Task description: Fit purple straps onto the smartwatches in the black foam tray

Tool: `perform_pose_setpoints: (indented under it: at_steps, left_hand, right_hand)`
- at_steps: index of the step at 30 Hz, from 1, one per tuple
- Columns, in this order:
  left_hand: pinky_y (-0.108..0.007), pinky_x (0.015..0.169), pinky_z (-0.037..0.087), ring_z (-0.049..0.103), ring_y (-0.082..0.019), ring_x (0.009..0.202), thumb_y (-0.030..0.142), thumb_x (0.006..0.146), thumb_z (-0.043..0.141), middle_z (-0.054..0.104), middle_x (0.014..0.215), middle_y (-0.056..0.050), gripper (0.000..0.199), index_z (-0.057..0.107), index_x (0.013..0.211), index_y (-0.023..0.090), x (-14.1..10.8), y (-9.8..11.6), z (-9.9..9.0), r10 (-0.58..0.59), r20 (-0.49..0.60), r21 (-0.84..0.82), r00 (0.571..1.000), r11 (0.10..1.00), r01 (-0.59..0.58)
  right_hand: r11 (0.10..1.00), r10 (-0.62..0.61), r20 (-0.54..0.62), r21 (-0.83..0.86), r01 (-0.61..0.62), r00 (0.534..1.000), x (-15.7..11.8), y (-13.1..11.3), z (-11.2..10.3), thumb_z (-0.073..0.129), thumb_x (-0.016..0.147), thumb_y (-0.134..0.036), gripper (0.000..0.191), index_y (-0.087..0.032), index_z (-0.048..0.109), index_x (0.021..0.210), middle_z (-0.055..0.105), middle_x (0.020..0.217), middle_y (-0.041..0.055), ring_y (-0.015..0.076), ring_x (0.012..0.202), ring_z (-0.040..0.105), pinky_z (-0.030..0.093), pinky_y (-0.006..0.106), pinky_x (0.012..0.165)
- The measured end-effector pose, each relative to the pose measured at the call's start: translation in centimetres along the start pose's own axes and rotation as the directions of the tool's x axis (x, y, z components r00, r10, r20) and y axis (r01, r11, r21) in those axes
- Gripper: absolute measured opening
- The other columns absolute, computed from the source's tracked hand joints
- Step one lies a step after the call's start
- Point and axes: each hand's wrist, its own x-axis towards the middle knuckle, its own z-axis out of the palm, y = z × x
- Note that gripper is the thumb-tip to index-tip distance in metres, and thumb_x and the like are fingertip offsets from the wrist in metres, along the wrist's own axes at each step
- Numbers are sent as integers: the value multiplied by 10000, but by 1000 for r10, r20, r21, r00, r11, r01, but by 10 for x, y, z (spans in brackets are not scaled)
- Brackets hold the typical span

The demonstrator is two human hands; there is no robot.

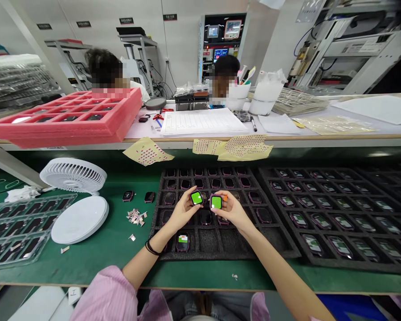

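Black foam compartmented tray [233, 240] observed. Over it, left hand [183, 210] pinches one dark-rimmed, green-screened square watch [196, 198]; right hand [234, 211] pinches a purple-rimmed, green-screened square watch [216, 202].

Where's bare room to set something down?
Green mat between fan base and middle foam tray, nearer than the scraps; that tray's front-right compartments look vacant. Crowded: right foam tray; around left hand and right hand, each holding a watch.

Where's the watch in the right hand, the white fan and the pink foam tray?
Watch [216, 203] in the right hand [234, 211]: head view, on its green screen.
White fan [74, 174]: head view, on its grille.
Pink foam tray [67, 135]: head view, on its front wall.
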Motion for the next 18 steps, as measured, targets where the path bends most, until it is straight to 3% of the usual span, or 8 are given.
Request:
perform_pose_setpoints:
  at_steps: [2, 4, 7, 14, 18]
  left_hand:
    - [-306, 832, 508, 622, -185, 949, 386, 795, 680, 595, 1185, -99, 624, 433, 1340, 210, 0, 2, 0, -10, -17, 3, 1000, 1000, 10]
    - [-241, 660, 498, 632, -155, 825, 419, 813, 649, 615, 1113, -92, 570, 461, 1303, 197, 0, 3, 0, -33, -45, 17, 998, 999, 34]
    - [-185, 466, 377, 597, -115, 679, 458, 819, 622, 626, 964, -62, 498, 512, 1212, 173, 1, 4, 0, -51, -100, 41, 994, 998, 55]
    - [-178, 440, 345, 513, -74, 553, 501, 792, 633, 589, 780, 4, 455, 544, 1091, 170, 1, 8, -1, -30, -142, 51, 989, 998, 37]
    - [-185, 457, 366, 570, -95, 596, 510, 837, 566, 584, 781, -4, 450, 550, 1120, 159, 2, 8, -2, -51, -121, 10, 991, 999, 53]
  right_hand:
    - [1000, -3, 6, 8, 3, 1000, 0, 0, 0, 820, 611, -315, 474, -236, 537, 984, 634, 860, -3, 118, 663, 621, 523, 242, 580]
    - [1000, 3, 11, 9, -3, 1000, -1, 0, 0, 795, 650, -340, 452, -236, 526, 998, 621, 832, -11, 102, 584, 592, 468, 213, 477]
    - [1000, 16, 14, 0, -16, 1000, -2, -2, 0, 787, 661, -346, 447, -229, 518, 997, 608, 821, -14, 90, 555, 580, 381, 177, 400]
    - [1000, 22, 8, 6, -22, 1000, -3, -6, 2, 780, 666, -370, 444, -224, 515, 993, 589, 744, -32, 90, 525, 564, 337, 162, 365]
    - [1000, -5, 16, -8, 5, 1000, -1, -2, 2, 821, 612, -319, 471, -233, 523, 967, 616, 787, -17, 114, 605, 591, 476, 212, 474]
